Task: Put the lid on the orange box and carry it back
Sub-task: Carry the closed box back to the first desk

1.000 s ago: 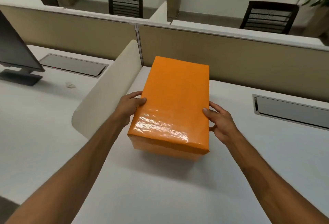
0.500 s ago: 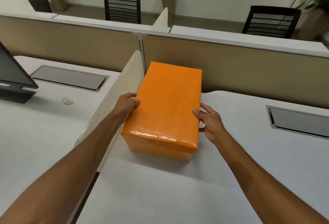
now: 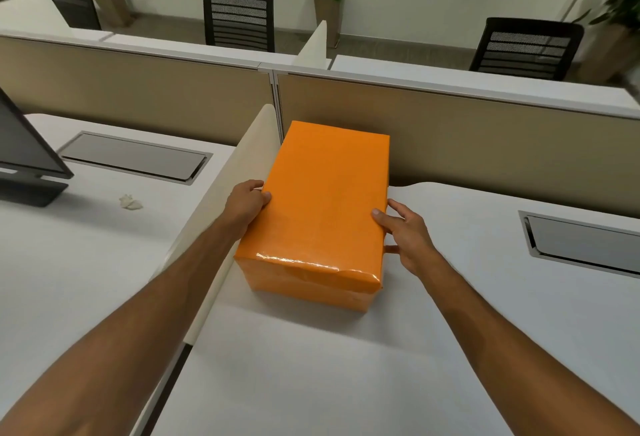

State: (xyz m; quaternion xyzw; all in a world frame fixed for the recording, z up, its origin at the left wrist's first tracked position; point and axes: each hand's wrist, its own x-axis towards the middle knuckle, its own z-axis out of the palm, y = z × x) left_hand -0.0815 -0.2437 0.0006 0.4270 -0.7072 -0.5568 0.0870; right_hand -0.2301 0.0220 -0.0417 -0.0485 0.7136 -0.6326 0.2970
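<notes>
Since a second ago the orange box (image 3: pixel 322 207) has gone farther from the person, deeper onto the white tabletop (image 3: pixel 467 314), and now sits close up to the beige partition (image 3: pixel 485 131) at the back, just beside the cream side divider (image 3: pixel 221 228). The arms have stretched out with it.

The lid (image 3: pixel 329 193) is on: it covers the whole top and its glossy skirt overlaps the body at the near end, a little crumpled at the near right corner. So that half of the job looks done. The box appears to rest on the tabletop now, with a shadow tight under its near edge, though I cannot be sure its full weight is down.

The left hand (image 3: pixel 244 202) presses the left side, thumb over the lid's edge. The right hand (image 3: pixel 403 233) lies against the right side, fingers spread, thumb on top. Each grip is loose-looking, flat against the box rather than clamped around it.

What seems left is letting go, if this is the spot it came from.
</notes>
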